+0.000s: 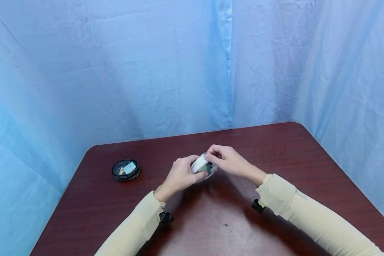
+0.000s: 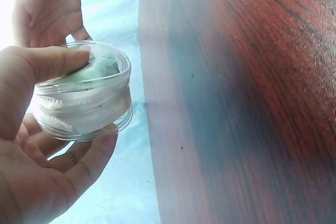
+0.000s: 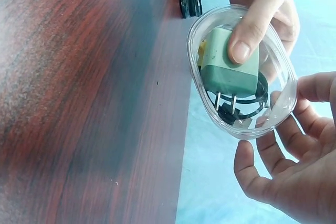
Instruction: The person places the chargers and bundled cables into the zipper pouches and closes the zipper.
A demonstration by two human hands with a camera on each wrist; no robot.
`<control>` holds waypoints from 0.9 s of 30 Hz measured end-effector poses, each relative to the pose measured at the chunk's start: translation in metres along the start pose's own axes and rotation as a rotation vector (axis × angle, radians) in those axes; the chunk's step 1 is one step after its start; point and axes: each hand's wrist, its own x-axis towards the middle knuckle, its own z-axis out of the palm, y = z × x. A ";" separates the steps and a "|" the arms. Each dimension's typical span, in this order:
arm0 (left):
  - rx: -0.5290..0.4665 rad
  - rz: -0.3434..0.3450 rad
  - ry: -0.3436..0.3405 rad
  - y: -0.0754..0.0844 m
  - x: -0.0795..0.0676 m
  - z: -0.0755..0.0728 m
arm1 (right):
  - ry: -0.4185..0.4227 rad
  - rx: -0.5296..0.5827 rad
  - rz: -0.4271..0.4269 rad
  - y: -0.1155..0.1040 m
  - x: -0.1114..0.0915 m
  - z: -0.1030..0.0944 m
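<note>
My left hand (image 1: 183,173) holds up a clear round case (image 3: 197,72) with a whitish band, ridged like a zipper, round its side. The thumb lies over the top face and the fingers are curled beneath. Through the clear wall show a green plug-in charger (image 3: 218,56) with two metal prongs and a black cable (image 3: 261,90). My right hand (image 1: 232,160) is at the far right side of the case, thumb and forefinger pinching at its edge. Whether they grip a small pull there, I cannot tell. The case is tilted in the head view.
A black-rimmed round case (image 1: 117,167) with a clear top lies on the dark red wooden table (image 1: 259,149), left of my hands. A white item shows inside it. Light blue curtains (image 1: 166,71) hang behind the table and on both sides.
</note>
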 end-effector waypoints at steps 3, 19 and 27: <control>0.001 0.003 0.009 0.000 -0.001 0.000 | 0.000 -0.001 0.005 0.000 0.001 -0.001; -0.015 0.001 0.053 -0.002 -0.006 0.003 | 0.023 -0.073 -0.004 0.009 0.001 -0.011; -0.057 0.001 0.074 -0.006 -0.006 0.000 | 0.064 -0.030 0.025 0.012 -0.001 -0.014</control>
